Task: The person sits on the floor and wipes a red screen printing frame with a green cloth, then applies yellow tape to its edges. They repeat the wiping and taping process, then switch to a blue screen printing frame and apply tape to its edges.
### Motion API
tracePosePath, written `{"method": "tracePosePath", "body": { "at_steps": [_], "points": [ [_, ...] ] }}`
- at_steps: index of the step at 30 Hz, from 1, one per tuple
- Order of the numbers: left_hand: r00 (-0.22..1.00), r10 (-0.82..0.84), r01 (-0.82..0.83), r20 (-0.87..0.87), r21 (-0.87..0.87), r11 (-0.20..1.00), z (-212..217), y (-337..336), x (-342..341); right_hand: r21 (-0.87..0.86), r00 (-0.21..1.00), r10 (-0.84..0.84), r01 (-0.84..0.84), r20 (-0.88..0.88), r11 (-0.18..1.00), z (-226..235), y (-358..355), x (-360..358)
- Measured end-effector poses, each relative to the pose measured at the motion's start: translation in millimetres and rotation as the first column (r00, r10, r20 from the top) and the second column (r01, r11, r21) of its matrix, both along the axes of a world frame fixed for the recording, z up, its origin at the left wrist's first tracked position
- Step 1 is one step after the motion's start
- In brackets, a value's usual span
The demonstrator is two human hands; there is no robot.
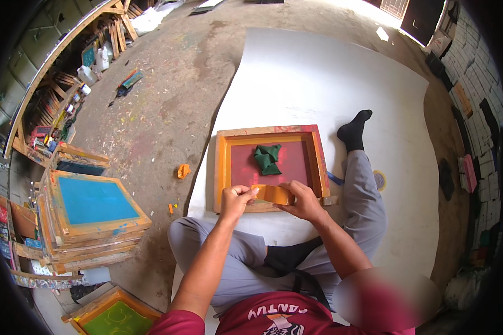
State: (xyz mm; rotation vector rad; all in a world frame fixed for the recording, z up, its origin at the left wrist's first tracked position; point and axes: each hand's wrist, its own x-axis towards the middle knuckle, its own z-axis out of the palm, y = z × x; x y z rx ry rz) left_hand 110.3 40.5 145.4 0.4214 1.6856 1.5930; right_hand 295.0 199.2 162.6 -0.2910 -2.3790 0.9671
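A strip of orange-brown tape (271, 193) stretches between my hands above the near side of a wooden screen-printing frame (323, 162). My left hand (237, 200) pinches the tape's loose end between thumb and fingers. The tape roll (285, 195) is gripped in my right hand (304, 202), whose fingers curl round it. Inside the frame, the reddish mesh (240, 162) is bordered with orange-brown tape. A crumpled dark green cloth (267, 159) lies on the mesh.
The frame rests on a large white sheet (296, 72) between my legs. Another tape roll (380, 180) lies beyond my right leg. Stacked screens (98, 204) stand at left, and a green-meshed screen (117, 319) lies lower left. A crumpled orange scrap (183, 171) is on the floor.
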Motion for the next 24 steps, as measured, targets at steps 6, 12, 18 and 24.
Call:
{"method": "tracePosePath", "body": {
  "at_steps": [6,12,18,24],
  "points": [
    [0.998,-0.052,0.053,0.021,-0.006,0.999,-5.8,-9.7,-7.1,0.097,0.992,0.048,-0.059,0.114,0.994,4.7,13.0,1.1],
    [0.998,-0.001,0.000,0.061,0.003,1.000,-4.6,-22.9,-23.2,0.061,0.960,0.043,-0.062,0.277,0.996,17.6,32.4,17.8],
    [0.991,0.091,-0.085,0.099,-0.059,0.995,-4.3,-47.1,-61.6,0.108,0.892,-0.016,-0.036,0.451,0.994,37.6,75.5,44.7],
    [0.989,0.111,-0.097,0.098,-0.130,0.987,-29.3,-75.2,-104.0,0.182,0.863,-0.121,0.034,0.491,0.983,32.8,125.0,79.9]
  ]
}}
